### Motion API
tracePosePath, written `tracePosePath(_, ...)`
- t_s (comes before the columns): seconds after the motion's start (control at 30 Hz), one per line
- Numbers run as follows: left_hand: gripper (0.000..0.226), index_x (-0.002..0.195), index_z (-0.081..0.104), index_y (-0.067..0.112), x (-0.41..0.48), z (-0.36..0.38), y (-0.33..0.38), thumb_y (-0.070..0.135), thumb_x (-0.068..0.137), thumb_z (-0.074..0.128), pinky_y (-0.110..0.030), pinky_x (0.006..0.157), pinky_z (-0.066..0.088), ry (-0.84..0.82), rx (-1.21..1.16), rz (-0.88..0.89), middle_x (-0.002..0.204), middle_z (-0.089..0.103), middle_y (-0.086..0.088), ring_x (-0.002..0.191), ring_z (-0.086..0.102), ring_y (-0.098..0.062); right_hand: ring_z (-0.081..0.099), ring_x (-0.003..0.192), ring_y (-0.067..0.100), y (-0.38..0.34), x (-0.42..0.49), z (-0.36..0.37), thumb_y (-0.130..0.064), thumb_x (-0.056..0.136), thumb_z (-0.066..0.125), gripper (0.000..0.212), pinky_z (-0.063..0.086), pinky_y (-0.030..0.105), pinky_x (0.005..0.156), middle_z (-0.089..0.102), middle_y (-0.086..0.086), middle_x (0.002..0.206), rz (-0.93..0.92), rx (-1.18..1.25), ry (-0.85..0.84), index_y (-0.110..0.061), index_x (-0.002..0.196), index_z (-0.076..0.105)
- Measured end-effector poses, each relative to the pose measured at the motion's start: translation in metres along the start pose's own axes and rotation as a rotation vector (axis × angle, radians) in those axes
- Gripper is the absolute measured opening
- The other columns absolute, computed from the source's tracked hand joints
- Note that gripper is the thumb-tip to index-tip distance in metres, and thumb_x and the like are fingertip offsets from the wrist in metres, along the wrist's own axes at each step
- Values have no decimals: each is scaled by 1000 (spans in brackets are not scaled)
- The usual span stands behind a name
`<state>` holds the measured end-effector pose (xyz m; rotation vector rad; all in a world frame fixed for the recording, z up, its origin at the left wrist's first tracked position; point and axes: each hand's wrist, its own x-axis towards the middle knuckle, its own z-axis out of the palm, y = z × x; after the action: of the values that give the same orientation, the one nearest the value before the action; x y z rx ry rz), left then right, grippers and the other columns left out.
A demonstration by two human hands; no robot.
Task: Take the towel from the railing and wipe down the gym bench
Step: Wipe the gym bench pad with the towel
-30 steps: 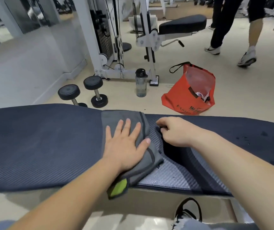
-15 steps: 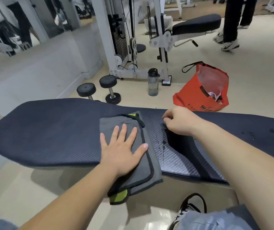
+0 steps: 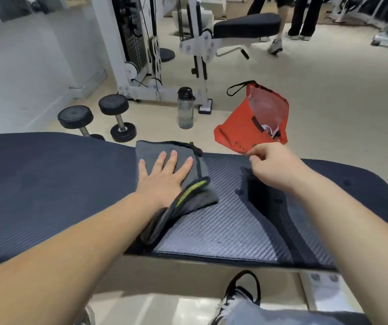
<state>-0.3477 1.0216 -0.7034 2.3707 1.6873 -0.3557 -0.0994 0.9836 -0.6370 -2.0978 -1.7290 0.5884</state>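
A dark padded gym bench [image 3: 47,195] stretches across the view in front of me. On its middle lies a folded grey towel [image 3: 200,170] with black trim and a lime-green tag. My left hand [image 3: 164,177] lies flat on the towel with fingers spread, pressing it onto the pad close to the bench's far edge. My right hand [image 3: 275,165] is loosely curled, its fingertips resting on the far edge of the bench to the right of the towel, holding nothing. A few small wet specks show on the pad at the right.
Beyond the bench on the floor are two black dumbbells [image 3: 117,113], a clear water bottle [image 3: 185,109] and an open red bag [image 3: 254,120]. A white cable machine [image 3: 141,55] with a black seat [image 3: 247,25] stands behind. People's legs [image 3: 303,17] are at the back right. My shoe [image 3: 240,299] is below.
My left hand has pushed the towel away from me across the pad, from the near edge to the far edge. My right hand has moved slightly toward the far edge.
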Motion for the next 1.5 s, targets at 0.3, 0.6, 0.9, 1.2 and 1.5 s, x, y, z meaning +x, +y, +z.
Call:
tracePosePath(0.3, 110, 154, -30, 46, -73, 14, 25, 102, 69, 11, -64, 120, -21, -73, -45, 107, 162, -42, 5, 148, -43, -21, 65, 110, 25, 15, 3, 7, -8, 95, 48, 37, 55, 37, 96, 74, 6, 121, 37, -81, -156, -15, 117, 76)
tracePosePath(0.6, 126, 159, -20, 45, -7, -9, 39, 109, 57, 19, -71, 117, -16, -74, -54, 16, 170, -30, -1, 154, -32, -27, 61, 112, 22, 16, -4, 5, -9, 99, 47, 36, 47, 30, 92, 71, 5, 128, 19, -22, -60, -15, 125, 72)
tracePosePath(0.9, 78, 156, -19, 52, -63, 18, 45, 83, 90, 9, -63, 122, -17, -13, 18, 240, 169, -29, 6, 154, -33, -19, 62, 109, 19, 17, -4, 7, -9, 100, 49, 36, 41, 22, 87, 73, 5, 129, 15, 53, -70, -14, 125, 74)
tracePosePath(1.2, 77, 158, -19, 46, -65, 21, 64, 77, 94, 9, -64, 121, -17, 16, -48, 144, 170, -28, 2, 155, -32, -23, 62, 119, 20, 50, -11, -23, -16, 103, 51, 31, 41, 25, 93, 70, 1, 131, 91, 124, 74, -19, 124, 74)
tracePosePath(1.5, 77, 161, -12, 44, -22, 9, 76, 76, 94, 7, -66, 122, -12, 29, -20, 134, 172, -22, 1, 158, -24, -24, 62, 121, 20, 90, -21, -30, -12, 102, 49, 35, 40, 24, 92, 72, 0, 130, 127, 37, 68, -19, 127, 73)
